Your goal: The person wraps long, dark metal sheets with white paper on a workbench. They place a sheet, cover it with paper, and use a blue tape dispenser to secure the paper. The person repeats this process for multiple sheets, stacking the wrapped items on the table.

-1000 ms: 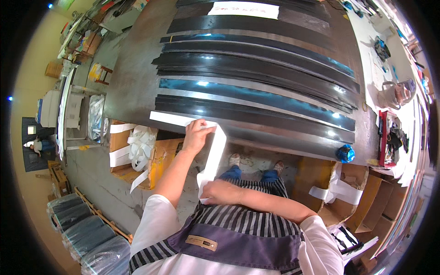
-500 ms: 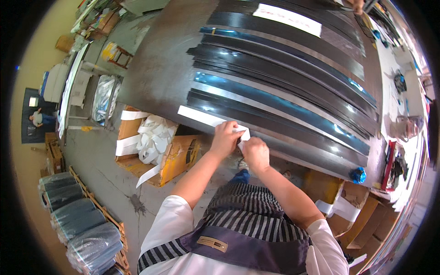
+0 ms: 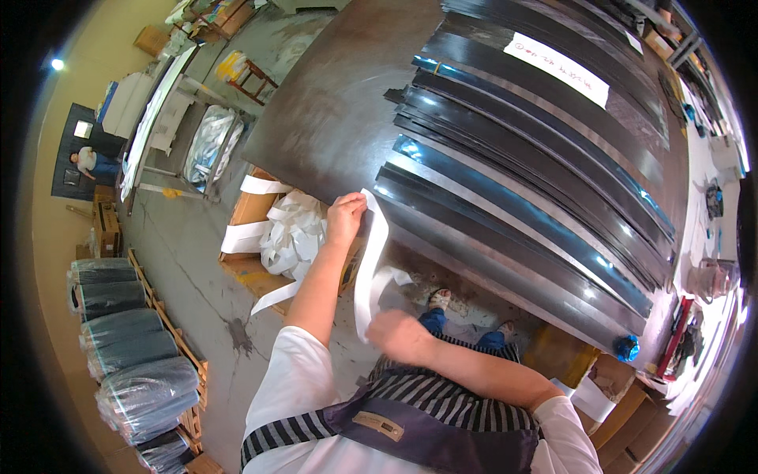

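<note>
My left hand [image 3: 346, 220] is closed in a pinch on the upper end of a long white strip [image 3: 365, 280], beside the near-left edge of the dark table. The strip hangs down in a bend, and a loose tail curls away to the right. My right hand [image 3: 400, 337] is lower, near my apron, right by the strip's lower part. Its fingers are smeared by motion, so whether they grip the strip cannot be made out. Long glossy black and dark-blue strips [image 3: 521, 178] lie side by side across the dark table [image 3: 316, 118].
A cardboard box [image 3: 246, 212] full of crumpled white strips stands left of my left forearm. A written white sheet [image 3: 557, 69] lies on the dark strips. A blue crumpled ball [image 3: 626, 347] sits at the table's right corner. Wrapped dark rolls [image 3: 146, 387] rest on a pallet at left.
Both hands have moved apart and off the table edge, the left one leftward and the right one down toward my apron. The white strip has come off the table and now hangs. My view has shifted.
</note>
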Action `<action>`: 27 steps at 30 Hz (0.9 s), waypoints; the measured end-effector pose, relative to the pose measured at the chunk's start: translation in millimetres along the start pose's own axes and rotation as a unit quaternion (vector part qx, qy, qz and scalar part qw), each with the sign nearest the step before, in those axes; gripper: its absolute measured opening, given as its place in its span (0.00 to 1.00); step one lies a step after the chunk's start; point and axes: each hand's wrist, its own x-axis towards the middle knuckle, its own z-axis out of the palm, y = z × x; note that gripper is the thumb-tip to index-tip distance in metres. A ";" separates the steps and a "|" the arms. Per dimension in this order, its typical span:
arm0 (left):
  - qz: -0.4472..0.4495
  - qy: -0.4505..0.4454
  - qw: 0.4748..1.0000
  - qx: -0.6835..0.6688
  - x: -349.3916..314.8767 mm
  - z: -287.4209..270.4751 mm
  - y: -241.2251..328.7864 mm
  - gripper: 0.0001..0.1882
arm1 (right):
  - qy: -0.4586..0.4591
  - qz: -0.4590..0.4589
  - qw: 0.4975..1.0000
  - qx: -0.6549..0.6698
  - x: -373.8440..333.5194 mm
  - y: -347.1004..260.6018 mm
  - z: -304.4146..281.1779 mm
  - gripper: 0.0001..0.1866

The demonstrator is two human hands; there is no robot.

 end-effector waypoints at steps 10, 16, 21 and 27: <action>-0.249 -0.006 0.967 0.061 16.5 15.0 32.6 0.14 | -0.096 0.026 0.993 -0.069 -16.9 6.1 -2.0 0.05; -0.431 0.284 0.690 -0.507 -27.3 3.5 -72.7 0.10 | -0.025 0.059 0.995 -0.071 -30.3 8.4 -26.7 0.06; -0.245 0.147 0.950 -0.127 -79.9 -39.0 24.2 0.19 | 0.145 0.131 0.975 -0.101 -48.3 21.5 -55.9 0.04; -0.130 -0.431 0.872 -0.191 -130.2 -62.7 156.1 0.30 | 0.247 0.118 0.961 -0.033 -48.4 9.6 -73.4 0.11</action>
